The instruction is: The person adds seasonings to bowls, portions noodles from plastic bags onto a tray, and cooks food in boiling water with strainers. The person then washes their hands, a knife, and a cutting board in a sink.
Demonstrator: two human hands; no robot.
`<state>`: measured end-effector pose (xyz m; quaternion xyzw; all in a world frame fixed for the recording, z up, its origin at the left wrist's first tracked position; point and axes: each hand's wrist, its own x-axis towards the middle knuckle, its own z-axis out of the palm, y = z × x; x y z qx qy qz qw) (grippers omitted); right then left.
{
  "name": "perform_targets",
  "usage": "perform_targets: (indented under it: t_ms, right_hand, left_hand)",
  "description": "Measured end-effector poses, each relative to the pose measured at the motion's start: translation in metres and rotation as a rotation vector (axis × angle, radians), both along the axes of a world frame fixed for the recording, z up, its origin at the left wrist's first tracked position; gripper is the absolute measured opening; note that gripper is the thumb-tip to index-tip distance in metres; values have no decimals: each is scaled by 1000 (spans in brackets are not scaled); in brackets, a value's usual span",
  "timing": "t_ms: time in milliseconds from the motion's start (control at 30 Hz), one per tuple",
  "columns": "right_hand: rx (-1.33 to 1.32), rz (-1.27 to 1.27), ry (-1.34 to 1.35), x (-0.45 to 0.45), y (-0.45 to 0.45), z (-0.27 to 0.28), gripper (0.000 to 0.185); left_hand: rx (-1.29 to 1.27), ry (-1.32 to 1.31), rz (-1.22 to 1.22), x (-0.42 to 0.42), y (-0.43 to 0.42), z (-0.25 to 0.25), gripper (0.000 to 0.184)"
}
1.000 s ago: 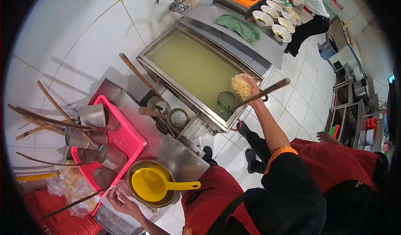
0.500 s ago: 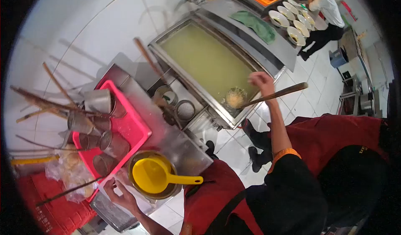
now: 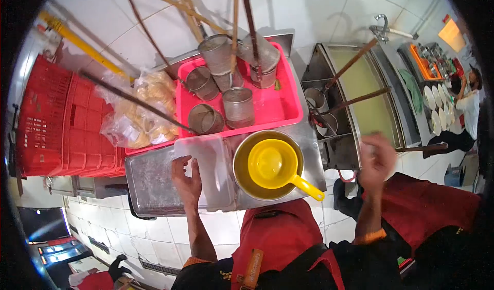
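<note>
My left hand (image 3: 186,183) is open, thumb apart from the loosely bent fingers, over the edge of a translucent plastic lid or box (image 3: 213,156). Nothing shows in its grip. To its right, a yellow dipper (image 3: 272,164) lies in a round metal bowl (image 3: 241,161), its handle pointing toward me. My right hand (image 3: 377,158) is raised near the front corner of the vat of greenish liquid (image 3: 355,97). Motion smears its fingers. Just beyond the lid, a pink tray (image 3: 270,116) holds several long-handled metal strainer baskets (image 3: 238,107).
Red crates (image 3: 85,120) and bags of noodles (image 3: 154,102) stand at the left. Several white bowls (image 3: 435,97) line the far-right counter. A co-worker in a red apron (image 3: 427,202) is close on my right; another person (image 3: 468,107) stands farther off.
My view has swung left, bringing the pink tray and crates to the middle and left. The strainer with noodles in the vat no longer shows clearly. Both hands still appear free of objects.
</note>
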<state>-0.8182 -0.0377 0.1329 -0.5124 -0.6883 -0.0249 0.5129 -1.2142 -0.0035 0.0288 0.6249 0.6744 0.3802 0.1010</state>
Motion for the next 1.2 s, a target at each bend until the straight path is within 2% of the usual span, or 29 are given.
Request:
perform_targets:
  t_ms: [67,133,167,233,267,333,400,467,500,533,567,600,633,667,700,733,800,833,867,900,967,1000,1033,1067,1100,1133,1167,1200]
  right_hand:
    - [-260,149,70,-44,25,2,6]
    - [-433,209,87,-77,43,-2,5]
    - [-434,222,114,-89,52,-13,6]
    - [-482,273,176,-115,66,-26,7]
    - [-487,288,171,-128,70,-31,7]
    - [-550,412,235,-151,73,-45,9]
    - [-604,458,229,-165,70,-56,10]
    - [-658,506,237,-176,70,-60,10]
    - [-697,516,274,-180,68,-63,9]
    - [-700,516,275,-182,67,-67,9]
    - [-810,550,423,-183,63,-75,10]
    - [-908,585,570,-185,64,-83,12]
    - [-910,586,573,-190,62,-92,12]
    - [-920,542,451,-198,59,-101,15]
    - [-922,498,327,-207,59,-109,20]
    - [-922,498,329,-218,60,-115,20]
    - [-758,359,-208,-249,61,-125,27]
    - [-758,365,-205,-263,62,-131,27]
    - [-769,290,-203,-277,63,-136,30]
    - [-782,219,-203,-285,62,-141,33]
    - [-807,272,-221,-286,61,-148,32]
    - [-836,312,-233,-284,60,-150,30]
    - [-968,390,-167,-282,61,-136,28]
    - [-967,398,-173,-280,58,-124,28]
    - [-971,475,28,-278,54,-113,24]
    - [-975,548,230,-274,50,-109,21]
    - [-970,561,280,-267,54,-145,19]
    - [-970,566,275,-268,55,-138,19]
  left_hand:
    - [64,43,49,-21,0,-19,19]
    - [152,177,149,-49,-12,-43,25]
    - [137,179,176,-59,-16,-54,25]
    - [-116,-46,175,-72,-13,-65,27]
    - [-119,-48,191,-76,-9,-64,27]
    - [-489,-515,74,-80,0,-54,28]
    - [-467,-609,31,-88,2,-67,25]
    - [-569,-821,-88,-93,8,-72,20]
    - [-574,-824,-84,-92,7,-70,20]
    - [-562,-974,-129,-91,7,-64,17]
    - [-551,-1123,-171,-92,5,-60,14]
    - [-548,-1120,-172,-100,4,-63,14]
    - [-471,-1186,-150,-115,-5,-69,13]
    - [-395,-1250,-127,-131,-14,-77,12]
    - [-355,-1316,25,-144,-22,-85,16]
    - [-356,-1314,25,-150,-28,-79,16]
    - [-255,-1604,10,-162,-42,-67,22]
    - [-185,-1601,59,-169,-46,-75,32]
    - [-179,-1600,63,-176,-53,-82,32]
    - [-138,-1673,73,-176,-60,-77,28]
    - [-18,-1826,98,-171,-67,-71,15]
    - [-9,-1827,105,-172,-71,-74,15]
    - [10,-1919,-29,-173,-74,-80,13]
    - [30,-2005,-167,-174,-77,-85,11]
    - [2,-2032,-309,-169,-76,-84,9]
    - [-35,-2099,-490,-163,-72,-83,34]
    - [-114,-2040,-321,-154,-74,-81,39]
    - [-190,-1972,-156,-140,-70,-63,45]
